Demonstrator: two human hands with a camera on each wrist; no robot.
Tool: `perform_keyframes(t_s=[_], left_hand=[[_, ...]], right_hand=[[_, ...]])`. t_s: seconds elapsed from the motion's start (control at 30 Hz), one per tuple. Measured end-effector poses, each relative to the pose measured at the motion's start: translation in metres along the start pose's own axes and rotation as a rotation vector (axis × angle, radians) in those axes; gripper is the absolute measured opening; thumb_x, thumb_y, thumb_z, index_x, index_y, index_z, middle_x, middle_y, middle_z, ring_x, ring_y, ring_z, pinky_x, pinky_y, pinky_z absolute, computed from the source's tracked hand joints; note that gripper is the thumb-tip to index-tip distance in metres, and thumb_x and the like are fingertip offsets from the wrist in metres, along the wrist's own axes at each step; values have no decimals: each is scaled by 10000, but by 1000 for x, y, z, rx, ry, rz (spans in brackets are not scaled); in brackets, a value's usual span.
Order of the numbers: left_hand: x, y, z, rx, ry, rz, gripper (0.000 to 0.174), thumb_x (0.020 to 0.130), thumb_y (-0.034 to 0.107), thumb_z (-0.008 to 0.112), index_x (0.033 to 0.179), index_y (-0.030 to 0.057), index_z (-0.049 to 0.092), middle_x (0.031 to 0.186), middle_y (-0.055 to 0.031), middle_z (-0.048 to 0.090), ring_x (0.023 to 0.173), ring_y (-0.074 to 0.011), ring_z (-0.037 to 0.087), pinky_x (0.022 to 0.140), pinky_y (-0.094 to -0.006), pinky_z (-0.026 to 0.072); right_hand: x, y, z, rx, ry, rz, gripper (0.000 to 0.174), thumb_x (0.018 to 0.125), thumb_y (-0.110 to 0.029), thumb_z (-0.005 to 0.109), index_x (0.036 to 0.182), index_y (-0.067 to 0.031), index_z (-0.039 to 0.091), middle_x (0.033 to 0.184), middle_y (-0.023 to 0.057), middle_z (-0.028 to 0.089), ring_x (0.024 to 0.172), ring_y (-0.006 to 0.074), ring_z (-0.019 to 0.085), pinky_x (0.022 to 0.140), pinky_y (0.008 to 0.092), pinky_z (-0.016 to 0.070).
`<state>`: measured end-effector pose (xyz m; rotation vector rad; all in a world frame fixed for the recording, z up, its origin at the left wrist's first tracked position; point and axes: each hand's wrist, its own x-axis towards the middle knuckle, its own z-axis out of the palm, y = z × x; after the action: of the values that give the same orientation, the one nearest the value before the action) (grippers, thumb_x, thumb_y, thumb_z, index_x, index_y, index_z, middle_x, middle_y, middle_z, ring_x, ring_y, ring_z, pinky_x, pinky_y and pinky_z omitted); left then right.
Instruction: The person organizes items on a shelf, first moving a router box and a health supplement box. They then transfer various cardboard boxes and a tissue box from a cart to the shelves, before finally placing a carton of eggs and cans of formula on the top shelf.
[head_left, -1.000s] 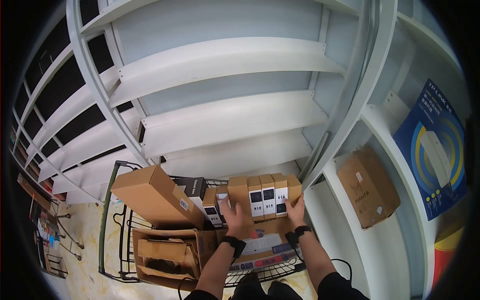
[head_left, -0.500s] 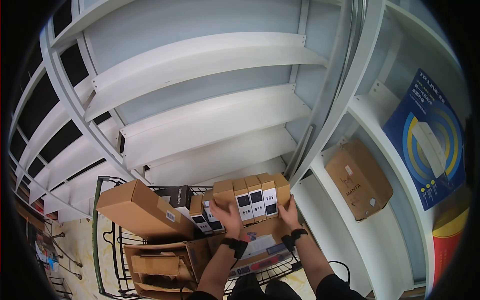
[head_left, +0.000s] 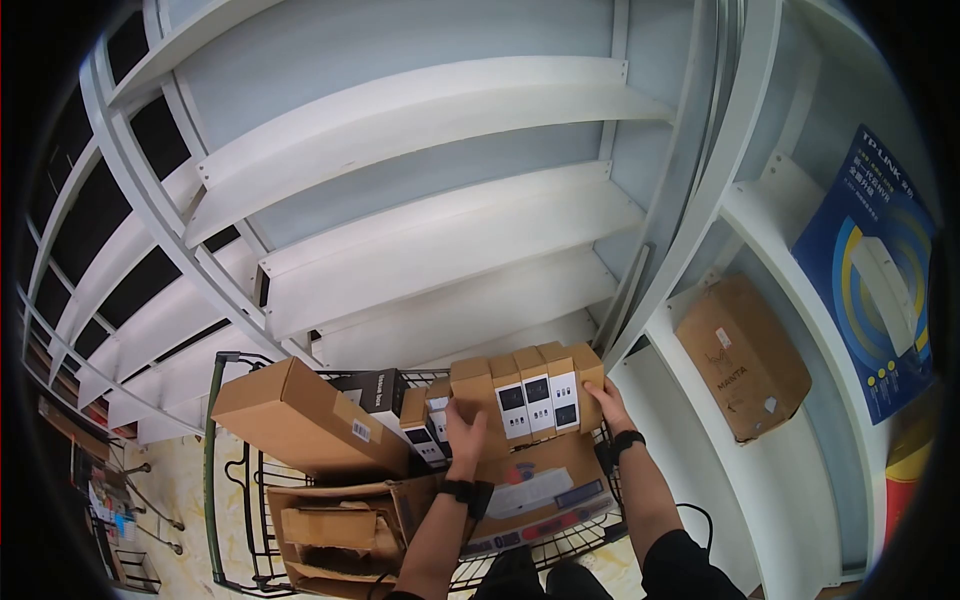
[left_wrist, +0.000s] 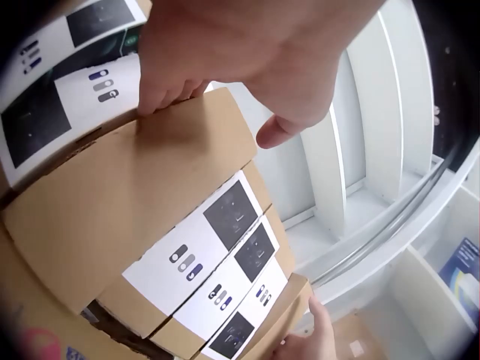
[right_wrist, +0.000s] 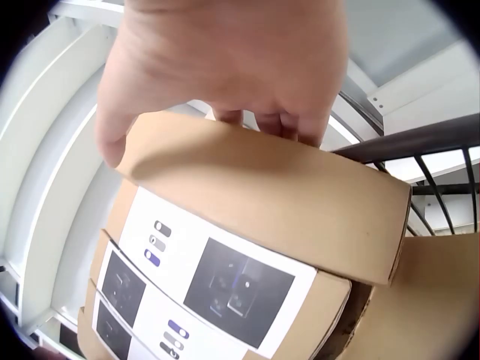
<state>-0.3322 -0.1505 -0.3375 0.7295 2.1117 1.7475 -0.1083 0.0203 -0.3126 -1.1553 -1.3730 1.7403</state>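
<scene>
Left grip (head_left: 466, 432) and right grip (head_left: 606, 403) clasp the 2 ends of a box row (head_left: 530, 395) (above a cart (head_left: 211, 450)).

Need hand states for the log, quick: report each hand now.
Left hand: grips the left end of the box row.
Right hand: grips the right end of the row.

From my station I see two bare forearms. Behind the left hand (head_left: 463, 430) a black strap with a small black block (head_left: 462, 492) goes round the wrist; behind the right hand (head_left: 605, 400) sits the same kind of black band (head_left: 625, 440). A black short sleeve (head_left: 685, 565) covers the right upper arm, and a thin black cable (head_left: 690, 510) loops beside it.
</scene>
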Motion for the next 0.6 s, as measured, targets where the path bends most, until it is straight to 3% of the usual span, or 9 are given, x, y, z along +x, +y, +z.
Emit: perform_keyframes(t_s=[0.03, 0.1, 0.13, 0.23, 0.27, 0.3, 0.37, 0.43, 0.6], left_hand=[[3, -1, -5, 6, -5, -1, 515, 691, 219, 615, 1111, -34, 455, 1101, -201, 498, 1021, -316, 490, 851, -340, 389], [19, 3, -12, -124, -222, -224, 551, 696, 268, 597, 1142, -13, 437, 1099, -186, 523, 1017, -303, 510, 843, -338, 391], [14, 56, -23, 125, -286, -266, 559, 698, 284, 572, 1156, 0, 421, 1063, -181, 553, 984, -287, 537, 826, -327, 401], [18, 44, -20, 53, -326, -263, 541, 696, 191, 555, 1174, 2, 385, 1066, -156, 540, 976, -278, 527, 815, -316, 404], [16, 38, -16, 58, -326, -261, 541, 696, 191, 555, 1174, 2, 385, 1066, -156, 540, 976, -278, 527, 815, -316, 404], [10, 34, -10, -142, -281, -249, 543, 685, 133, 529, 1185, 5, 362, 1082, -140, 515, 988, -261, 505, 815, -307, 400], [1, 23, -7, -341, -241, -232, 552, 674, 75, 504, 1197, 9, 339, 1098, -124, 489, 1000, -244, 483, 815, -297, 396], [-2, 21, -10, -555, -248, -212, 590, 640, 0, 452, 1209, 15, 297, 1128, -107, 426, 1030, -213, 423, 831, -278, 377], [-35, 44, -11, -434, -160, -44, 617, 612, 12, 451, 1210, 12, 299, 1129, -116, 406, 1061, -210, 394, 909, -299, 318]], right_hand=[[-4, -4, 0, 50, -15, 48, 558, 727, -285, 660, 1159, 5, 457, 1052, 107, 560, 953, 182, 530, 833, 278, 406], [-5, -1, -1, 15, -8, 24, 592, 723, -316, 665, 1167, 11, 449, 1057, 108, 558, 952, 183, 531, 834, 276, 407], [-6, 0, -1, -28, 18, 29, 590, 722, -321, 665, 1161, 11, 454, 1057, 108, 559, 949, 182, 533, 830, 277, 409], [-2, 7, -2, -95, 19, 7, 586, 715, -327, 668, 1149, 10, 462, 1057, 109, 561, 943, 180, 538, 821, 281, 412], [0, 10, -2, -128, -8, -18, 585, 709, -327, 672, 1142, 9, 467, 1056, 111, 562, 938, 179, 542, 816, 284, 414], [-3, 10, 1, -123, -7, -15, 585, 709, -327, 672, 1142, 9, 467, 1056, 111, 562, 938, 179, 542, 816, 284, 414], [-11, 10, 6, -329, 139, -122, 556, 695, -304, 688, 1106, 8, 484, 1030, 108, 571, 922, 178, 548, 803, 285, 417], [-16, 14, 7, -277, 194, -146, 541, 683, -278, 703, 1090, 6, 488, 1011, 106, 574, 916, 177, 549, 800, 283, 418], [-30, 22, 7, -61, 245, -223, 497, 667, -160, 726, 1067, -4, 476, 1001, 87, 568, 927, 174, 538, 807, 280, 413]])
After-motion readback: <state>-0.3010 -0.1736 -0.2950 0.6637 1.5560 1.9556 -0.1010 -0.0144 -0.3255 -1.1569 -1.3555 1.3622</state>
